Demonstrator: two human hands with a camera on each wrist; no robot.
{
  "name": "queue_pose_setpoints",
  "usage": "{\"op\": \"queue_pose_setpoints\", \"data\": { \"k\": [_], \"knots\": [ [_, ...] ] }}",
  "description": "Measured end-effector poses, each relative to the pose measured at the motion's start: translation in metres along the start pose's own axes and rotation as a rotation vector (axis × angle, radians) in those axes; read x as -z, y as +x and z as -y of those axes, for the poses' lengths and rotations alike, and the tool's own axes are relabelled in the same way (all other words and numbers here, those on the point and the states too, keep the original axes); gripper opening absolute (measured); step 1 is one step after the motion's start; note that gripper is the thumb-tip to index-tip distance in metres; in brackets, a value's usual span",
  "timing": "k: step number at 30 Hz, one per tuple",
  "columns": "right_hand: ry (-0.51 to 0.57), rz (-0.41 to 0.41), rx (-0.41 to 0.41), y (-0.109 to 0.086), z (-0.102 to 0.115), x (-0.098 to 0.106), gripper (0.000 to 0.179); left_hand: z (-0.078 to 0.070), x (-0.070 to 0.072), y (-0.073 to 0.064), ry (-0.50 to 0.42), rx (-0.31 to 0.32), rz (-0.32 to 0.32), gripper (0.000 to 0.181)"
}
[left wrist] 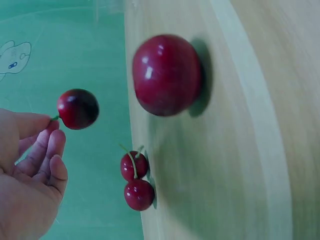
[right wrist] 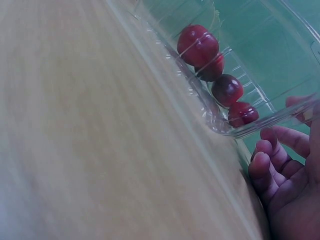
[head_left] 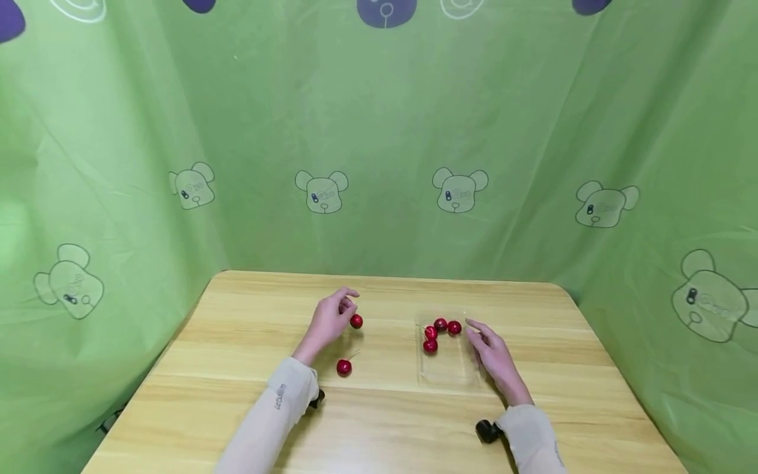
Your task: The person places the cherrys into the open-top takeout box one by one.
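My left hand (head_left: 331,319) pinches a dark red cherry (left wrist: 78,109) by its green stem, holding it off the table, as the left wrist view shows. Closer to that camera lies a loose cherry (left wrist: 167,75) on the wood, also seen as the front cherry (head_left: 344,367) in the head view. A pair of stemmed cherries (left wrist: 139,195) rests farther off; in the head view the left hand seems to cover them. My right hand (head_left: 494,359) is beside a clear plastic box (head_left: 447,376), its loosely bent fingers (right wrist: 260,167) at the right wall. Several cherries (right wrist: 227,90) sit inside.
Everything stands on a light wooden table (head_left: 391,428) with rounded far corners. Green curtains (head_left: 385,230) printed with bear heads hang behind and on both sides. A black device (head_left: 488,431) is on the right wrist.
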State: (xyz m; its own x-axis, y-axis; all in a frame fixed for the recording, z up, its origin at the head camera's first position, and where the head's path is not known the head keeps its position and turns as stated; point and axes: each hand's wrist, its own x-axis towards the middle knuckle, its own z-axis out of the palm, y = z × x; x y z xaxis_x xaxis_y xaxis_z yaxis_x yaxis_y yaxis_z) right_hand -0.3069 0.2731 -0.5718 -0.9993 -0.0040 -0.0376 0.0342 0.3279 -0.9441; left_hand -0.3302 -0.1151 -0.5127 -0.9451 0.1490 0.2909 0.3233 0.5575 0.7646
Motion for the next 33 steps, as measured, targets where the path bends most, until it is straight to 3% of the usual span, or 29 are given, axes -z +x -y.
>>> {"op": "queue_pose_setpoints", "data": {
  "k": [4, 9, 16, 25, 33],
  "knots": [
    [-0.011, -0.014, 0.004, -0.001, -0.001, -0.001, 0.053, -0.004, 0.000, 0.000, -0.038, -0.034, 0.010, 0.033],
    [-0.033, -0.034, 0.026, -0.004, -0.001, -0.004, 0.054, -0.008, 0.002, 0.000, -0.081, -0.028, 0.008, 0.027],
    [-0.015, 0.003, -0.009, -0.016, 0.030, -0.001, 0.050, -0.012, 0.005, -0.002, -0.144, -0.008, 0.020, 0.016],
    [-0.031, -0.028, 0.019, -0.004, 0.001, -0.003, 0.058, -0.015, 0.005, -0.003, -0.164, -0.026, 0.054, 0.010],
    [-0.029, -0.030, 0.027, -0.004, 0.000, -0.003, 0.058, -0.021, 0.002, -0.003, -0.165, -0.028, 0.064, 0.009]
  ]
}}
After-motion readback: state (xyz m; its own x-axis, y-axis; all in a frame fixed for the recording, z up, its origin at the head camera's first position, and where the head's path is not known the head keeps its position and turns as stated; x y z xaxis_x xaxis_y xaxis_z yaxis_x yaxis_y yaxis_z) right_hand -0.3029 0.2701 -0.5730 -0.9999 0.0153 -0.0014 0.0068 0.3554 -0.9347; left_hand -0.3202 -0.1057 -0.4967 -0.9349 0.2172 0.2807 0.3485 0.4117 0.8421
